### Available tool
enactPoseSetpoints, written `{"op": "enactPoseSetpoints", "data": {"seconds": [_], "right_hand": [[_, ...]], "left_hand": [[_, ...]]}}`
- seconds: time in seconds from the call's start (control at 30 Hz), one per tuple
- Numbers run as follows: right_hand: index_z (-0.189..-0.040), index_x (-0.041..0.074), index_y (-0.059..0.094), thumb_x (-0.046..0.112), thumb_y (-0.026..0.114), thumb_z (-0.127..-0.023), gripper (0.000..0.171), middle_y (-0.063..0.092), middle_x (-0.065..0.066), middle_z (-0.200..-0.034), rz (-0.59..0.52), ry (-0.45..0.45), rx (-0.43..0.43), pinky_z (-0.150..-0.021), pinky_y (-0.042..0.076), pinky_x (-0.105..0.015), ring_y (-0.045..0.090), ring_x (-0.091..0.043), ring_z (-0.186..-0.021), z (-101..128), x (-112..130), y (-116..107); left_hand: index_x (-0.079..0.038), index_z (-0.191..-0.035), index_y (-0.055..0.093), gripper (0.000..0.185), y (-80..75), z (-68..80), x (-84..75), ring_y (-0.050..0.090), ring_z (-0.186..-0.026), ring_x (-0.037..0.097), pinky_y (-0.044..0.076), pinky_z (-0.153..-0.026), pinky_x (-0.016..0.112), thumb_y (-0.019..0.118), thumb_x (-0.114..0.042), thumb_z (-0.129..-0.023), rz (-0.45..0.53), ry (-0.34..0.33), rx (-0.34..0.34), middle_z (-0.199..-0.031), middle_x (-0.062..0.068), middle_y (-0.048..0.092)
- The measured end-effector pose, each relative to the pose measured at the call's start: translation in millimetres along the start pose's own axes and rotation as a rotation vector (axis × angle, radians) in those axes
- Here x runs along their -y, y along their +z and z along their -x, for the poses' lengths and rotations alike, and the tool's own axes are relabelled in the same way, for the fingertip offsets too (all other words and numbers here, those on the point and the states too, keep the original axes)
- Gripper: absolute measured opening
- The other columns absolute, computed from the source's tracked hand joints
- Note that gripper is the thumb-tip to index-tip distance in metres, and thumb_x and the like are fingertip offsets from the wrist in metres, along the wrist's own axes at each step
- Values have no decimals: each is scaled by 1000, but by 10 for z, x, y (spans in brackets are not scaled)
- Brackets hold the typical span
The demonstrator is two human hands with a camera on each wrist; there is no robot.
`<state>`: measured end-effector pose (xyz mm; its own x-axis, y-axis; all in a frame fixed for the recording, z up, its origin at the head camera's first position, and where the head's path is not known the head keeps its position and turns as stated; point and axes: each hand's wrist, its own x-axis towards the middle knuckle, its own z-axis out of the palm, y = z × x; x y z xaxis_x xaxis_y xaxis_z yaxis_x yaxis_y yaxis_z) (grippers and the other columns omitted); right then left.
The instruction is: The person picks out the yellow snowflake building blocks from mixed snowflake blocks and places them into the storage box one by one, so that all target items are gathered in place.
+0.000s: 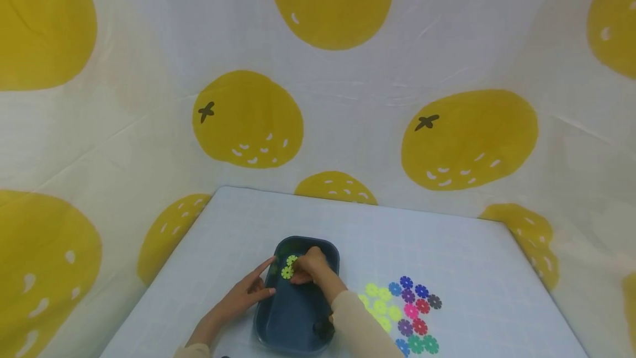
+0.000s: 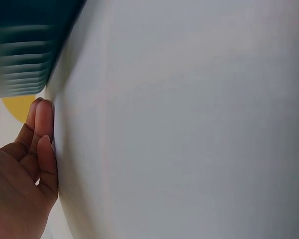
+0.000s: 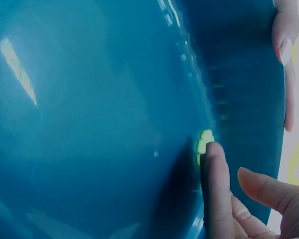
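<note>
Left hand (image 1: 247, 293) is laid at the left rim of the tray (image 1: 293, 316), fingers extended, nothing grasped. Right hand (image 1: 312, 266) is lowered into the tray, thumb apart, one straight finger set against the yellow-green discs (image 1: 287, 273); no pinch seen. Discs are placed in the tray's upper half, just left of the nearer right hand; tray's long axis is aligned bottom to top. Loose coloured discs (image 1: 408, 310) are scattered lower right on the white worktop (image 1: 477, 269); fruit-print cloth (image 1: 348, 93) is hung behind.

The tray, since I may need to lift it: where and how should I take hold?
The tray is likely best held by its two long rims, one hand from each side: it lies flat, longer than wide, with raised walls; the left hand is beside one.
</note>
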<state>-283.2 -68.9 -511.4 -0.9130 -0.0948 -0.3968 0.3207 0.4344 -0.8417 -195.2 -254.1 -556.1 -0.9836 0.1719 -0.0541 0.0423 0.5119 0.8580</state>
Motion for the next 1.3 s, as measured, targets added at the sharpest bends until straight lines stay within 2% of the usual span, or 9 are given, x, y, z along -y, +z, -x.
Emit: {"op": "enactPoseSetpoints", "data": {"seconds": [0.23,0.3,0.43,0.67,0.87,1.03,1.2,1.3], "right_hand": [[-79,-6,61,5,66,-79,13,65,-18,-60,-31,-4,37,-50,51,-34,66,-28,-56,1,75,-97],[-78,-6,63,5,66,-80,11,65,-17,-61,-52,-4,49,-52,52,-35,66,-28,-56,-2,100,-120],[-81,-7,64,5,67,-81,13,66,-18,-65,-110,1,87,-55,52,-35,67,-27,-59,40,175,-226],[-90,-10,66,8,68,-82,20,67,-21,-76,-204,-25,171,-61,53,-37,68,-29,-68,138,369,-555],[-97,-5,66,16,68,-83,25,69,-16,-78,-186,-29,170,-62,53,-35,68,-26,-69,200,440,-939],[-101,-3,66,17,68,-83,27,69,-15,-82,-175,-33,149,-67,52,-36,68,-26,-74,250,347,-1318],[-104,-1,65,21,67,-84,30,69,-13,-84,-134,4,88,-67,52,-33,68,-24,-77,280,129,-1634],[-106,-1,64,24,69,-83,34,69,-12,-85,-147,16,59,-67,52,-32,68,-25,-79,306,-49,-1788]], "left_hand": [[-26,-146,26,70,-79,132,-353,47,-69,12,40,-60,27,63,-32,-87,8,-4,23,-83,3,50],[-25,-146,26,70,-83,139,-365,47,-69,12,40,-60,26,63,-33,-87,-2,-3,20,-83,3,50],[-27,-146,27,70,-50,104,-293,47,-69,13,40,-60,27,64,-32,-87,2,-21,6,-82,3,50],[-38,-144,24,70,7,8,-27,46,-68,11,40,-59,26,63,-34,-86,-24,-16,-23,-81,2,50],[-41,-143,24,70,10,-8,34,47,-68,12,40,-58,26,64,-37,-85,-15,-8,-19,-80,2,51],[-44,-142,23,71,20,-17,51,46,-69,13,40,-59,26,64,-39,-85,-34,-21,-21,-81,2,51],[-43,-142,23,71,4,-9,35,46,-70,13,39,-59,26,64,-38,-84,-38,-31,-25,-81,2,50],[-42,-143,24,71,-7,-4,9,46,-70,14,39,-60,27,65,-37,-85,-35,-27,-24,-81,3,50]]}}
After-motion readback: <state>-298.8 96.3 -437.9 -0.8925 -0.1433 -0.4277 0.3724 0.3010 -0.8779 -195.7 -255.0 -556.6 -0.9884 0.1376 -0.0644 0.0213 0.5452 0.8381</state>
